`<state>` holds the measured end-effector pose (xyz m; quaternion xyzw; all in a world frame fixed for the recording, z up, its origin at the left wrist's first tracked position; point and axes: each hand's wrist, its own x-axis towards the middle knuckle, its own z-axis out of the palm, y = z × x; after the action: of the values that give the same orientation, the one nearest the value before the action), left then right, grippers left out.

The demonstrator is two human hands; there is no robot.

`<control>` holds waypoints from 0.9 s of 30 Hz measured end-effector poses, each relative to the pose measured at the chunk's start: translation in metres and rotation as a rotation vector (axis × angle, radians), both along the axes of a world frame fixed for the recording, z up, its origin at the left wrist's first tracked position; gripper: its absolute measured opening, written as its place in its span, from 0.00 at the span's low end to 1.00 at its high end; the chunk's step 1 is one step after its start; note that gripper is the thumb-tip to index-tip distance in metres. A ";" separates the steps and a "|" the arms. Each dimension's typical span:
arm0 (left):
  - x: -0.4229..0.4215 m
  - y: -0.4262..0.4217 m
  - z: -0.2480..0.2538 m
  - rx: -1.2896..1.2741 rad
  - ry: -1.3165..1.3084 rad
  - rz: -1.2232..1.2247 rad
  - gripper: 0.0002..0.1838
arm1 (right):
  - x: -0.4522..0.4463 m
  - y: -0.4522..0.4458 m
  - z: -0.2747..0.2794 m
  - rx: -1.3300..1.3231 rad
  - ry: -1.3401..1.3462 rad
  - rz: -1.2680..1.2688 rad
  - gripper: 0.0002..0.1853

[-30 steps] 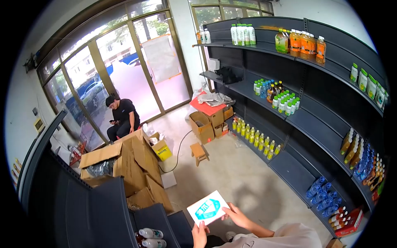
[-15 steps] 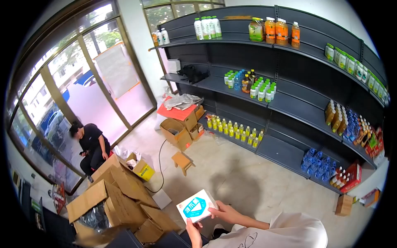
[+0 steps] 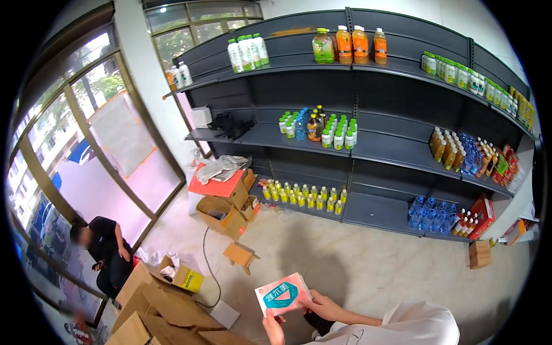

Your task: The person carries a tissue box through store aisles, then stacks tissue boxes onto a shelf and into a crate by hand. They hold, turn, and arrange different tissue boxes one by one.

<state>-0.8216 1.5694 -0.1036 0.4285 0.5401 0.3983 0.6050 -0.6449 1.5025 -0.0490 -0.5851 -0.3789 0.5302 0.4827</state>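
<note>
A boxy pink-and-white packet (image 3: 283,294) with a teal label and large white characters is held low in the view, its printed face turned up. At its lower left edge my left hand (image 3: 273,330) grips it, the thumb on the front. My right hand (image 3: 324,306) closes on the packet's right side, with fingers partly hidden behind it. Both hands are in front of my body, above the floor and well apart from the shelves.
Ahead stands a long dark shelf unit (image 3: 397,150) with bottles in groups. A small wooden stool (image 3: 240,256), a cable (image 3: 211,270) and opened cardboard boxes (image 3: 178,305) lie on the left. A seated person (image 3: 107,247) is by the glass doors.
My view has turned right, so the shelves and boxes appear farther left. The packet has tilted and its pink colour now shows; both hands still hold it.
</note>
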 end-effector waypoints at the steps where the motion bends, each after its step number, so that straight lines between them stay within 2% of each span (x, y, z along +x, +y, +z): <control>1: 0.005 0.015 0.004 0.015 0.016 -0.056 0.26 | 0.006 0.012 -0.003 -0.007 -0.010 -0.016 0.22; 6: 0.052 0.085 0.012 0.081 -0.103 -0.118 0.23 | 0.047 0.071 -0.011 -0.027 0.051 -0.082 0.22; 8: 0.060 0.114 0.013 0.067 -0.075 -0.184 0.21 | 0.060 0.096 0.001 0.006 0.096 -0.123 0.22; 12: 0.087 0.170 0.019 0.140 0.039 -0.320 0.23 | 0.090 0.138 0.011 -0.005 0.018 -0.203 0.24; 15: 0.114 0.215 0.020 0.229 0.117 -0.463 0.25 | 0.111 0.159 0.013 0.044 0.084 -0.261 0.23; 18: 0.150 0.235 0.030 0.230 -0.033 -0.549 0.21 | 0.129 0.170 0.000 0.040 0.112 -0.396 0.23; 21: 0.188 0.240 0.007 0.122 -0.081 -0.544 0.19 | 0.150 0.176 -0.031 0.116 0.133 -0.535 0.23; 22: 0.199 0.245 0.004 0.085 -0.086 -0.534 0.19 | 0.157 0.176 -0.028 0.102 0.155 -0.584 0.21; 23: 0.207 0.258 -0.002 0.076 -0.042 -0.726 0.23 | 0.161 0.176 -0.021 0.091 0.174 -0.634 0.20; 24: 0.220 0.260 -0.008 -0.018 -0.102 -0.680 0.22 | 0.166 0.177 -0.015 0.080 0.193 -0.684 0.19; 27: 0.252 0.292 -0.041 0.254 -0.028 -0.899 0.27 | 0.185 0.186 -0.022 0.100 0.221 -0.816 0.20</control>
<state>-0.5693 1.8616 -0.1443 0.6852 0.2396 0.1653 0.6676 -0.4596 1.6887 -0.0708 -0.6025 -0.0873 0.3363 0.7185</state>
